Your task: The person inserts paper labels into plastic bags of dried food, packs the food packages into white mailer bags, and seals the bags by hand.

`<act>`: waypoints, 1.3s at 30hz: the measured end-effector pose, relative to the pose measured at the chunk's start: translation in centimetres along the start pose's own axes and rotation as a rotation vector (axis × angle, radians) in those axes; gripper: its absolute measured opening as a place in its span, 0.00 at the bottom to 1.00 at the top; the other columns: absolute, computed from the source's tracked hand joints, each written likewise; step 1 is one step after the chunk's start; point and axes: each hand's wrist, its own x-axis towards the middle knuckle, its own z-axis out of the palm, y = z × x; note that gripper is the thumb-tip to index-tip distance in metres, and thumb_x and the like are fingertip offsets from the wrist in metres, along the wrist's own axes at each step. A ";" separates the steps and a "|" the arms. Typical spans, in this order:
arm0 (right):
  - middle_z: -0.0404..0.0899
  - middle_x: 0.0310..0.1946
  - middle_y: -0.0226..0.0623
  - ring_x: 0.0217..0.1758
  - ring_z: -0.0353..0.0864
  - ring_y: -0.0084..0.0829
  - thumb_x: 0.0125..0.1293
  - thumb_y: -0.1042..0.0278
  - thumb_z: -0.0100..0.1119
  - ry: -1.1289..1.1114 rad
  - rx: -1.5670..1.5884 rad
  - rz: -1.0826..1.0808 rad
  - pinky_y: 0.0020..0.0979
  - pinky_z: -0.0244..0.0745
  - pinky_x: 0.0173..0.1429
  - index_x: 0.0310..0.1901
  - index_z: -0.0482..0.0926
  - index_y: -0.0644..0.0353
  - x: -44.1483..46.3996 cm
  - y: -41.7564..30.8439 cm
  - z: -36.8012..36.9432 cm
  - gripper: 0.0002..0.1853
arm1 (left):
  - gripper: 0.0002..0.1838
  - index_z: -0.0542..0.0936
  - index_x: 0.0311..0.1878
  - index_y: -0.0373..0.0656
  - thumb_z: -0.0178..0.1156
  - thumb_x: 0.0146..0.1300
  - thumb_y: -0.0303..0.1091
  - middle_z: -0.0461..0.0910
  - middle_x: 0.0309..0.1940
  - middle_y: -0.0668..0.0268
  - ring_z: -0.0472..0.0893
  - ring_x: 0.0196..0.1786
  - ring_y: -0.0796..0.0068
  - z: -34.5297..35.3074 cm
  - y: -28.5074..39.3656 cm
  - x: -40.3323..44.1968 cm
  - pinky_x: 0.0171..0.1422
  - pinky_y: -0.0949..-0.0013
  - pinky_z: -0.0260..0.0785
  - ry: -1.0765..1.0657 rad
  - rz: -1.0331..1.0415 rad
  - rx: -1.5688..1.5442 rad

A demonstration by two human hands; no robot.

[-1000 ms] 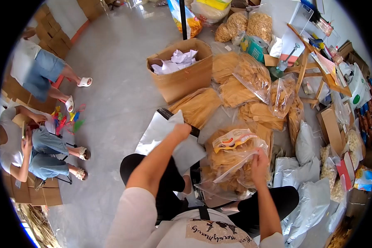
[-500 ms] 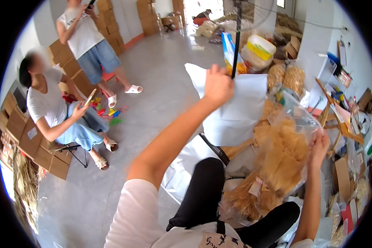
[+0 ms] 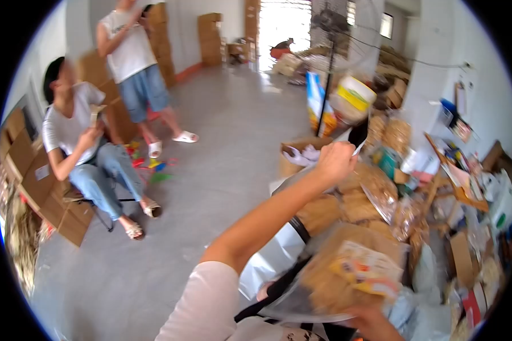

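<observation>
While the left hand [image 3: 337,162] clenches a white sheet [image 3: 359,148], the bag [image 3: 338,273] lies between the hands. At its near edge is the right hand [image 3: 374,323], too blurred to tell its grip.

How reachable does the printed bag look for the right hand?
Probably yes: the right hand is at the near edge of the printed bag, with nothing visible between them; blur hides any grip.

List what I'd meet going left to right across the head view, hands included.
Seated person, far carton stack, open carton with white scraps, left hand, right hand, wooden rack. The labelled clear bag spans both hands' positions, so it's left out.
</observation>
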 end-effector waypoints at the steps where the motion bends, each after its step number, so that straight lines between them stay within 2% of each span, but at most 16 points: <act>1: 0.79 0.32 0.46 0.37 0.79 0.41 0.53 0.79 0.56 -0.206 -0.214 0.001 0.36 0.72 0.44 0.42 0.77 0.61 0.2 -0.9 1.1 0.13 | 0.10 0.74 0.24 0.37 0.57 0.52 0.34 0.75 0.26 0.54 0.76 0.31 0.51 0.1 1.9 -0.8 0.32 0.53 0.68 -0.001 0.090 -0.052; 4: 0.77 0.32 0.50 0.35 0.77 0.47 0.62 0.63 0.49 -0.434 -0.096 0.250 0.41 0.71 0.39 0.39 0.76 0.61 -2.2 2.5 6.6 0.11 | 0.07 0.72 0.24 0.39 0.58 0.50 0.31 0.73 0.29 0.61 0.75 0.33 0.61 0.0 8.9 -4.9 0.27 0.62 0.68 0.032 0.418 -0.179; 7: 0.77 0.33 0.51 0.37 0.77 0.47 0.65 0.61 0.47 -0.399 0.128 0.358 0.41 0.70 0.40 0.40 0.75 0.61 -3.4 0.5 6.3 0.13 | 0.05 0.74 0.25 0.42 0.55 0.43 0.31 0.74 0.38 0.64 0.75 0.40 0.68 1.8 13.5 -11.6 0.30 0.72 0.72 -0.328 0.819 -0.142; 10: 0.77 0.37 0.49 0.41 0.76 0.45 0.66 0.60 0.46 -0.459 0.113 0.248 0.38 0.71 0.43 0.43 0.75 0.60 -4.0 0.0 4.1 0.14 | 0.07 0.79 0.24 0.39 0.56 0.43 0.32 0.73 0.49 0.60 0.73 0.50 0.67 2.6 14.5 -17.6 0.36 0.72 0.74 -0.792 0.771 -0.147; 12: 0.76 0.43 0.46 0.49 0.74 0.42 0.65 0.62 0.48 -0.109 0.132 0.007 0.36 0.70 0.50 0.47 0.74 0.59 -4.3 -1.8 0.7 0.13 | 0.07 0.80 0.24 0.39 0.57 0.43 0.32 0.73 0.50 0.59 0.71 0.52 0.66 2.0 14.1 -19.2 0.38 0.71 0.74 -0.835 0.762 -0.211; 15: 0.73 0.49 0.41 0.56 0.70 0.40 0.62 0.68 0.52 0.079 0.312 0.197 0.40 0.62 0.60 0.50 0.72 0.58 -3.0 -3.7 -3.6 0.15 | 0.08 0.81 0.25 0.39 0.59 0.42 0.32 0.71 0.53 0.58 0.68 0.56 0.63 1.1 14.4 -19.8 0.51 0.67 0.70 -0.989 0.687 -0.297; 17: 0.71 0.51 0.41 0.58 0.68 0.41 0.56 0.74 0.55 0.309 -0.262 0.017 0.41 0.59 0.63 0.49 0.72 0.60 -1.8 -3.3 -4.3 0.17 | 0.08 0.81 0.25 0.39 0.59 0.42 0.32 0.70 0.55 0.56 0.66 0.60 0.60 1.6 14.3 -21.2 0.60 0.62 0.63 -0.814 0.688 -0.326; 21: 0.71 0.50 0.45 0.59 0.67 0.42 0.52 0.75 0.56 0.431 -0.715 0.050 0.39 0.62 0.61 0.50 0.71 0.62 0.7 0.1 -3.3 0.20 | 0.08 0.80 0.26 0.40 0.59 0.42 0.33 0.70 0.55 0.55 0.66 0.60 0.58 0.4 14.1 -20.9 0.64 0.58 0.56 -0.793 0.791 -0.232; 24: 0.72 0.46 0.50 0.54 0.71 0.46 0.51 0.78 0.54 0.495 -0.901 0.031 0.37 0.69 0.52 0.50 0.69 0.63 2.1 2.3 -3.3 0.21 | 0.08 0.80 0.25 0.40 0.59 0.45 0.35 0.71 0.54 0.54 0.66 0.60 0.55 -0.1 13.8 -21.6 0.63 0.56 0.56 -0.726 0.773 -0.200; 27: 0.73 0.44 0.51 0.51 0.71 0.49 0.47 0.83 0.51 0.409 -0.577 0.345 0.43 0.64 0.55 0.49 0.68 0.60 2.6 4.0 -3.9 0.23 | 0.10 0.79 0.28 0.40 0.61 0.47 0.36 0.71 0.54 0.55 0.67 0.58 0.55 -1.4 13.2 -21.4 0.60 0.55 0.58 -0.746 0.617 -0.345; 29: 0.74 0.39 0.51 0.42 0.73 0.52 0.45 0.85 0.48 0.632 -0.699 0.353 0.45 0.68 0.46 0.45 0.69 0.60 2.9 4.0 -5.1 0.22 | 0.18 0.76 0.41 0.41 0.65 0.45 0.35 0.70 0.54 0.56 0.68 0.56 0.55 -2.3 12.0 -21.2 0.57 0.54 0.58 -0.410 0.347 -0.134; 30: 0.75 0.26 0.43 0.27 0.76 0.45 0.43 0.83 0.52 0.782 -0.805 0.253 0.39 0.71 0.30 0.43 0.67 0.61 3.2 3.9 -5.8 0.20 | 0.24 0.73 0.46 0.42 0.66 0.43 0.32 0.70 0.54 0.57 0.68 0.55 0.55 -3.4 12.0 -20.0 0.56 0.54 0.58 -0.386 0.229 -0.002; 32: 0.74 0.25 0.43 0.27 0.76 0.44 0.42 0.83 0.52 0.771 -0.850 0.287 0.39 0.71 0.29 0.42 0.67 0.61 3.1 2.9 -7.2 0.20 | 0.36 0.66 0.57 0.44 0.68 0.40 0.28 0.73 0.50 0.59 0.70 0.52 0.58 -4.6 11.4 -17.9 0.55 0.57 0.57 -0.362 0.052 0.196; 33: 0.74 0.24 0.42 0.26 0.76 0.43 0.41 0.83 0.52 0.754 -0.897 0.320 0.39 0.71 0.28 0.40 0.67 0.62 3.0 2.5 -7.6 0.20 | 0.36 0.66 0.57 0.44 0.68 0.40 0.28 0.73 0.50 0.59 0.70 0.52 0.58 -4.6 10.5 -18.2 0.55 0.57 0.57 -0.363 0.057 0.194; 35: 0.74 0.24 0.42 0.26 0.76 0.42 0.41 0.82 0.53 0.766 -0.960 0.352 0.38 0.71 0.27 0.38 0.68 0.62 2.8 2.1 -8.2 0.18 | 0.30 0.71 0.53 0.46 0.65 0.41 0.24 0.77 0.42 0.59 0.74 0.47 0.59 -4.0 8.1 -19.0 0.52 0.58 0.62 -0.765 -0.115 0.067; 39: 0.74 0.23 0.43 0.30 0.77 0.46 0.43 0.82 0.53 0.726 -1.066 0.565 0.42 0.72 0.31 0.34 0.72 0.61 1.5 4.0 -9.3 0.13 | 0.15 0.77 0.36 0.43 0.55 0.41 0.21 0.77 0.26 0.56 0.77 0.31 0.52 -2.5 3.7 -16.5 0.33 0.53 0.67 -0.670 -0.113 0.320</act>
